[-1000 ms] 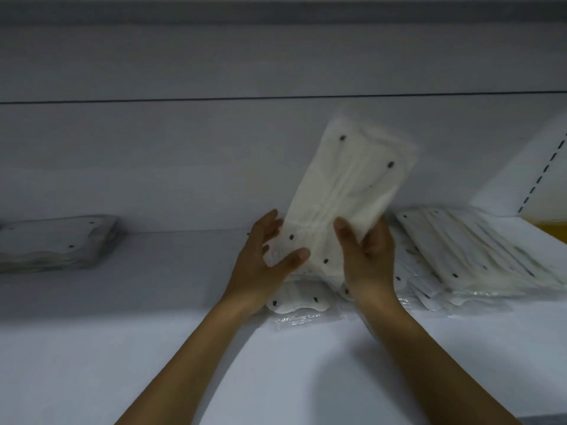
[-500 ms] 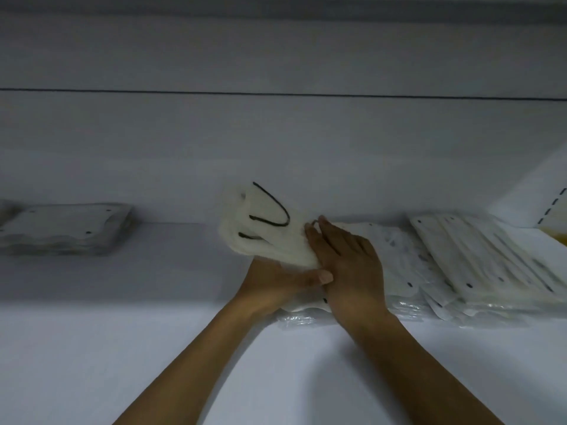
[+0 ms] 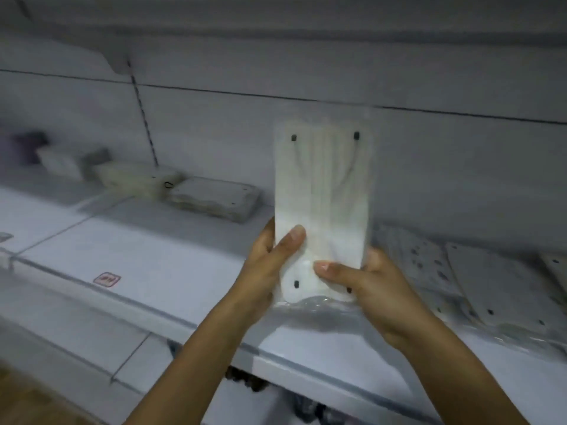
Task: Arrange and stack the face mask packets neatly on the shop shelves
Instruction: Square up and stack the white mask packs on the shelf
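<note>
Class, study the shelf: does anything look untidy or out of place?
Yes. The packets at the right lie fanned and overlapping, not squared like the stack at the left. Both hands hold one packet upright, unshelved.

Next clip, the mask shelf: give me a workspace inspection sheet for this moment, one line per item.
Surface: white shop shelf, small red label near its front edge.
Job's things: one mask packet held upright above the shelf; loose packets fanned out at right; neat stack at back left.
Clutter: more stock beyond the stack, too blurred to identify.
Grippers: left hand and right hand both grip the held packet's lower end, thumbs in front.
Cables: nothing seen.
Surroundings: white back panel, slotted upright, dark items on the level below.
</note>
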Motion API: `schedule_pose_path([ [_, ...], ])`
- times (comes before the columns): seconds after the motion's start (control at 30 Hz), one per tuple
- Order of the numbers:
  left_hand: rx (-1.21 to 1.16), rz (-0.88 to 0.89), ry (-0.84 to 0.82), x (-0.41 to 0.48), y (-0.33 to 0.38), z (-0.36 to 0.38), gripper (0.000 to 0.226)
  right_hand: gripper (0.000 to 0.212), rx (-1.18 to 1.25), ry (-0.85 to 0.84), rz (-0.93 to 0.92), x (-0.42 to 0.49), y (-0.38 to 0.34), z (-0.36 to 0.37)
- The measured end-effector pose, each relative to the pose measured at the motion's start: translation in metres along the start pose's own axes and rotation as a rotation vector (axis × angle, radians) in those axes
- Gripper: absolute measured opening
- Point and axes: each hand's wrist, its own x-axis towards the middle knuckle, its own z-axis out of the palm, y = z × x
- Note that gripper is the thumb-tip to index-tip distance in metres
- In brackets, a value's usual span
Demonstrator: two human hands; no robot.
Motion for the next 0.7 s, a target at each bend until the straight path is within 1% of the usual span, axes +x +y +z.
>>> schedule_pose_path([
  [0.07,-0.028,-0.067,0.036,-0.030,0.015,-0.038,0.063,0.022,0.046,-0.117,0.084,0.003,0.008,0.042],
  [0.1,0.002,-0.053,0.097,-0.046,0.022,-0.058,0.047,0.022,0.050,-0.147,0.124,0.005,0.014,0.065],
  [0.13,0.032,-0.021,0.179,-0.063,0.028,-0.077,0.036,0.021,0.037,-0.171,0.159,0.008,0.022,0.090],
  [0.17,0.055,0.013,0.265,-0.080,0.034,-0.098,0.031,0.020,0.003,-0.197,0.177,0.009,0.028,0.117],
  [0.23,0.101,0.093,0.395,-0.115,0.050,-0.142,0.026,0.017,-0.070,-0.245,0.148,0.010,0.039,0.174],
  [0.33,0.255,0.157,0.556,-0.169,0.069,-0.210,0.015,0.024,-0.005,-0.269,0.089,0.002,0.050,0.261],
  [0.37,0.287,0.171,0.602,-0.185,0.076,-0.233,0.013,0.031,0.043,-0.276,0.088,0.000,0.053,0.288],
  [0.43,0.307,0.186,0.677,-0.215,0.089,-0.275,0.013,0.055,0.113,-0.287,0.098,-0.001,0.058,0.337],
  [0.47,0.282,0.189,0.702,-0.228,0.094,-0.293,0.015,0.066,0.138,-0.282,0.106,-0.001,0.061,0.358],
  [0.53,0.108,0.205,0.749,-0.247,0.100,-0.318,0.023,0.079,0.205,-0.280,0.129,-0.003,0.065,0.397],
  [0.6,-0.174,0.245,0.800,-0.261,0.105,-0.336,0.029,0.091,0.337,-0.362,0.184,-0.008,0.072,0.433],
  [0.63,-0.283,0.276,0.814,-0.266,0.108,-0.343,0.031,0.093,0.426,-0.418,0.201,-0.012,0.074,0.450],
  [0.67,-0.355,0.302,0.818,-0.269,0.110,-0.349,0.032,0.087,0.507,-0.458,0.204,-0.015,0.075,0.466],
  [0.7,-0.412,0.319,0.806,-0.272,0.112,-0.353,0.034,0.076,0.576,-0.471,0.201,-0.018,0.074,0.480],
])
